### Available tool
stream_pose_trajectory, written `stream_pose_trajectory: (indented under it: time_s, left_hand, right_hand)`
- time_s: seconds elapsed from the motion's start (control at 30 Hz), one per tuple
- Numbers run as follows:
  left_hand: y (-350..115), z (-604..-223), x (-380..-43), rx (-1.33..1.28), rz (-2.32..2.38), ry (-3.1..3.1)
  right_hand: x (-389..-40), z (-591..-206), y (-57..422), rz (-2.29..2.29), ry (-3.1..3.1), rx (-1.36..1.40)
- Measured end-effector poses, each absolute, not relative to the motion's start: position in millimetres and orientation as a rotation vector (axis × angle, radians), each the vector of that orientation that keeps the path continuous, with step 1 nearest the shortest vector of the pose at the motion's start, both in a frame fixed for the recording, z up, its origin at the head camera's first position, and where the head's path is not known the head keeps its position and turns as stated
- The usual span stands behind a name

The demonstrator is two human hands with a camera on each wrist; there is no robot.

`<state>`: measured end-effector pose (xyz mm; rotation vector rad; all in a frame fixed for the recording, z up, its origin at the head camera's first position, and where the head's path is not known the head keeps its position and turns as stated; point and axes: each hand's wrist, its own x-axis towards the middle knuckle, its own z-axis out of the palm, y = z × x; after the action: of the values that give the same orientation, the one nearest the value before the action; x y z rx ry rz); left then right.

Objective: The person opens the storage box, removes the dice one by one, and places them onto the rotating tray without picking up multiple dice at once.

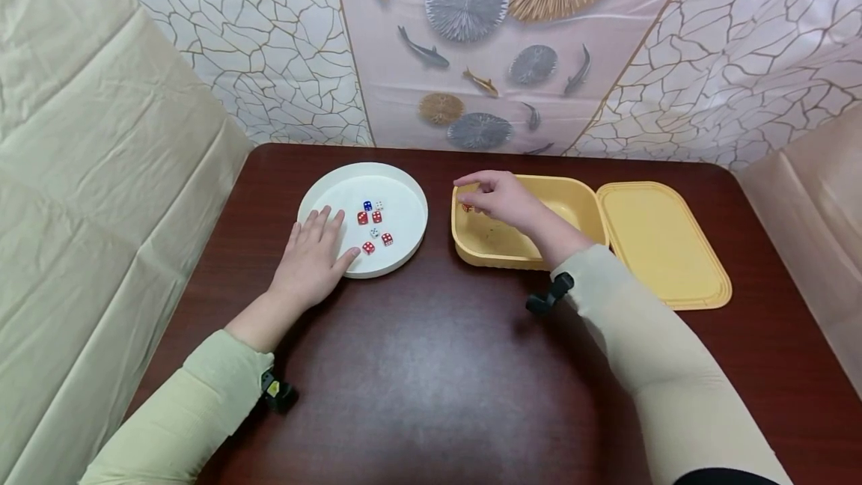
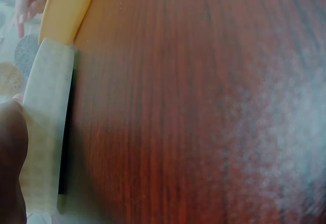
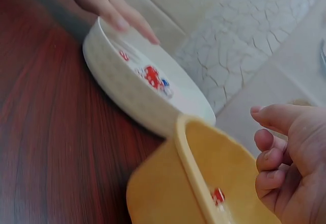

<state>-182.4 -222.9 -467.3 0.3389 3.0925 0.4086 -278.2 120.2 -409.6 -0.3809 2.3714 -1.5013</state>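
My left hand (image 1: pixel 311 260) lies over the left rim of a round white tray (image 1: pixel 330 189), fingers straight and spread. Inside the tray lie several dice: red ones (image 1: pixel 376 217), a blue one (image 1: pixel 367 206) and white ones (image 1: pixel 374 233). Over the left end of a yellow plastic box (image 1: pixel 498 259) hovers my right hand (image 1: pixel 498 197), one finger stretched out and the others loosely bent. Nothing shows between its fingers. Just below them, a red die (image 3: pixel 218 197) appears inside the box in the right wrist view.
A yellow lid (image 1: pixel 663 245) lies flat on the dark wooden table (image 1: pixel 417 365), right against the box. Behind the table hangs a patterned cloth (image 1: pixel 465 73). Pale fabric (image 1: pixel 101 171) covers the left side.
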Motion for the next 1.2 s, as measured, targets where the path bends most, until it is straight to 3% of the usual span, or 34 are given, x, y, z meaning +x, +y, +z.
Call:
stream_pose_trajectory:
  time_s: [0.43,1.2]
  left_hand:
    - [-223,-467,-182,0.341,0.389,3.098]
    - [-223,-467,-182,0.344,0.394,3.094]
  right_hand:
    - [-281,-422,150,-1.423,2.465,-0.322]
    - [-292,-434,135,-0.938,2.757,-0.407]
